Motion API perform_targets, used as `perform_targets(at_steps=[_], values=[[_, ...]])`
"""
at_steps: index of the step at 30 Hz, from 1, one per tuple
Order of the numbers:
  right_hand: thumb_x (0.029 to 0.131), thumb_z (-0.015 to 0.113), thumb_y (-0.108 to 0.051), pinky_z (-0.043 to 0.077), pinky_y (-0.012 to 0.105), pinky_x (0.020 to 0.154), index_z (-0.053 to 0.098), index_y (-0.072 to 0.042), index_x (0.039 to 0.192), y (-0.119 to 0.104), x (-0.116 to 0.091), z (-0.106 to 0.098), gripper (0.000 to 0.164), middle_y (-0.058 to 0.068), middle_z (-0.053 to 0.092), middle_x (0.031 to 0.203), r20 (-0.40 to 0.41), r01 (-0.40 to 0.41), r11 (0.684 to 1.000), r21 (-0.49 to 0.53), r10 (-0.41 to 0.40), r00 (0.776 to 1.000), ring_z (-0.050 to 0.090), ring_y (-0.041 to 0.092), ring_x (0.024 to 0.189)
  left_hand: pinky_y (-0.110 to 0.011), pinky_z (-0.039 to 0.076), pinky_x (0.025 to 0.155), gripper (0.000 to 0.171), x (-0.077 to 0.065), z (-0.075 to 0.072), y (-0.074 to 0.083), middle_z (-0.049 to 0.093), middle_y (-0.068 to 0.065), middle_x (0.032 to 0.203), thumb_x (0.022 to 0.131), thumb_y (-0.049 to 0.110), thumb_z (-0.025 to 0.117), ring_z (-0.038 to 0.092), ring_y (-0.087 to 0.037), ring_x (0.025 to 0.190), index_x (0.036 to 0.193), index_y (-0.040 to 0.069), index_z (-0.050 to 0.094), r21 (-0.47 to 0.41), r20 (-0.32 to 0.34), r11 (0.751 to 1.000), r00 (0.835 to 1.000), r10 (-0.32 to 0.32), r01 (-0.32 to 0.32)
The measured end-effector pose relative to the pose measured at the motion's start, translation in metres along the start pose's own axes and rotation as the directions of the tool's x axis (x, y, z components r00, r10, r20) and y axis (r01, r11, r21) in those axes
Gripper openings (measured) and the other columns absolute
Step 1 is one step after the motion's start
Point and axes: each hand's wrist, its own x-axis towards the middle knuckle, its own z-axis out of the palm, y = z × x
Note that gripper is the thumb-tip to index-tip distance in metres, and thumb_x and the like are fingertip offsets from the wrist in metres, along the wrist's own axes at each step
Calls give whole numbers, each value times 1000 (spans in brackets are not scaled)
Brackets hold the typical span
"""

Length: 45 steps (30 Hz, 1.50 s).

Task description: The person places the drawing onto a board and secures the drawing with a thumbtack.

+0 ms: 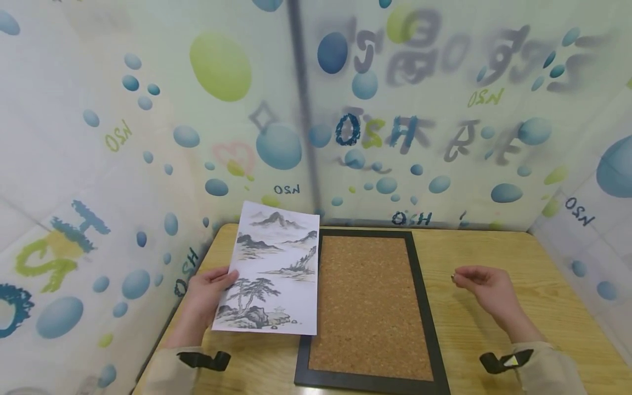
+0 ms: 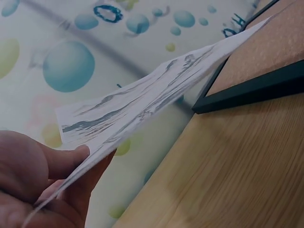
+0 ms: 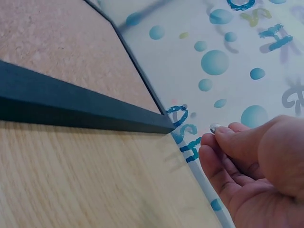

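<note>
Left fingers pinch the print by 1 edge, likely to keep its picture uncovered; right fingers pinch a shiny bit.

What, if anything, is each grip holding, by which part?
Left grip: the landscape print, pinched at its left edge. Right grip: a small shiny piece; held part hidden.

1. The printed sheet is hiding part of the framed corkboard.
2. Behind the sheet, some fingers of the left hand are hiding.
3. The right hand is mostly concealing a tiny shiny piece, possibly metal.
4. The head view's bottom edge is cropping the tabletop.
</note>
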Motion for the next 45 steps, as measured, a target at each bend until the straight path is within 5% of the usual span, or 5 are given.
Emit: perform_targets(at_steps=[12,19,31,45], values=[[104,72,-22,54,15,81,68,10,129,-8,4,1,41,20,75,119,12,-51,999,12,51,999,73,6,95,-28,60,74,53,8,34,5,68,-23,134,100,24,78,72,-19,97,143,-1,62,-46,32,999,999,-25,27],[104,72,-29,52,14,82,68,8,130,-18,10,1,46,16,76,119,-2,-68,998,6,68,998,72,5,96,-28,60,70,43,5,62,3,73,-23,123,101,17,76,73,-18,91,137,-6,66,-110,65,994,997,27,-20],[103,74,-25,53,14,84,69,8,129,-28,21,2,43,19,74,121,-9,-33,998,53,33,999,73,4,96,-31,60,69,39,-15,113,-15,76,-19,110,100,14,76,73,-20,87,132,-8,68,-172,138,985,990,6,18],[103,73,-22,53,16,85,70,8,128,-45,37,8,39,13,77,115,-50,-23,997,73,27,998,73,5,95,-31,61,69,38,-31,145,-17,76,-22,109,100,10,75,74,-20,86,130,-13,66,-241,173,970,985,11,31]])
